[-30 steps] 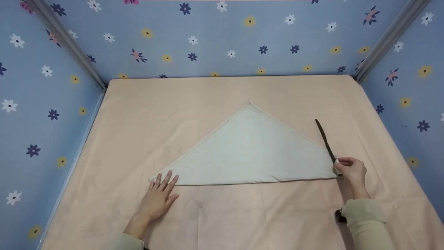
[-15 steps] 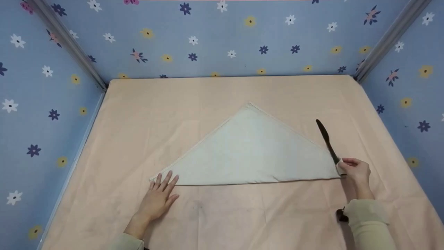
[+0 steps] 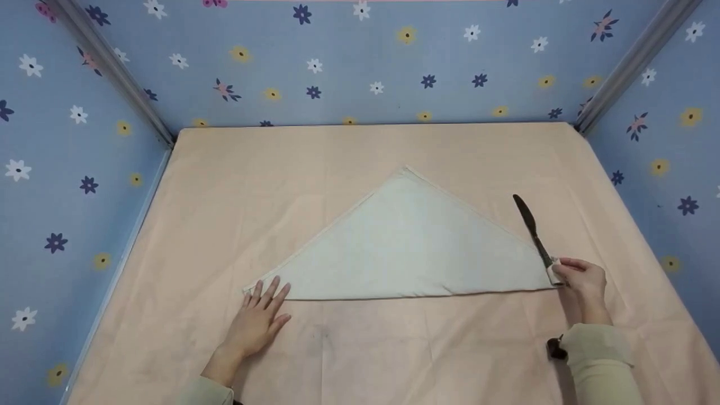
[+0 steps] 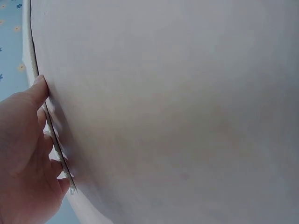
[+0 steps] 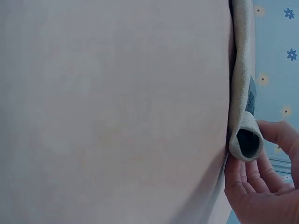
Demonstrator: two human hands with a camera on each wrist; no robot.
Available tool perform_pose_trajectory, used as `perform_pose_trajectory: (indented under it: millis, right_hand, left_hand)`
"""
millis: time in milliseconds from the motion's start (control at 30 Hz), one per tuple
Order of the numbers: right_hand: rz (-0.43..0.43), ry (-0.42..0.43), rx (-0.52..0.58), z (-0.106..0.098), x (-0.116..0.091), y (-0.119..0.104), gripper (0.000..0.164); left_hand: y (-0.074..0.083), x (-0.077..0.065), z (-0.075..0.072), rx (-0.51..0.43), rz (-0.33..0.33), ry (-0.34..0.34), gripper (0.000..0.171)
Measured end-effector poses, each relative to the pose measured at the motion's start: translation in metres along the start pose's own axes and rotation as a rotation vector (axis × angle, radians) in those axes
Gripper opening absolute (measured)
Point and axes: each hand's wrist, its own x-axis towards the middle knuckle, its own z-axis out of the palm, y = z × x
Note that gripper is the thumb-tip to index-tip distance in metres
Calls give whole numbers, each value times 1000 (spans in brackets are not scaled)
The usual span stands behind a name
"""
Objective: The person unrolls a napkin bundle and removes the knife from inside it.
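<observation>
A pale cloth napkin (image 3: 405, 247), folded into a triangle, lies flat with its peak pointing away from me. My left hand (image 3: 256, 326) rests with spread fingers on its left corner. Across the right corner lies a dark table knife (image 3: 526, 214), its blade pointing away. Its lower part is covered by the napkin's corner, which is folded over it. My right hand (image 3: 585, 281) pinches this fold between thumb and fingers. The right wrist view shows the rolled napkin edge (image 5: 240, 121) end-on, with the dark handle end (image 5: 249, 143) inside.
A peach-coloured cloth (image 3: 320, 157) with light creases covers the table. Blue flowered panels (image 3: 360, 62) enclose the back and both sides, with grey posts (image 3: 112, 67) at the back corners. A small dark object (image 3: 557, 349) sits at my right cuff.
My right hand has shifted slightly to the right, and more of the napkin fold over the knife's handle shows. The left hand and the rest of the napkin have stayed in place.
</observation>
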Motion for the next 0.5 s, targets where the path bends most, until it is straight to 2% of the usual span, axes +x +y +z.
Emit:
perform_pose_trajectory:
  millis: [100, 200, 367, 500]
  right_hand:
    - [13, -9, 66, -1, -2, 0, 24]
    - [8, -7, 80, -2, -4, 0, 27]
    - [-39, 32, -19, -2, -5, 1, 38]
    - [-53, 64, -54, -2, -6, 0, 32]
  left_hand:
    - [0, 0, 0, 0, 7, 3, 57]
    - [0, 0, -1, 4, 13, 1, 57]
    - [0, 0, -1, -2, 8, -5, 57]
    - [0, 0, -1, -10, 7, -6, 57]
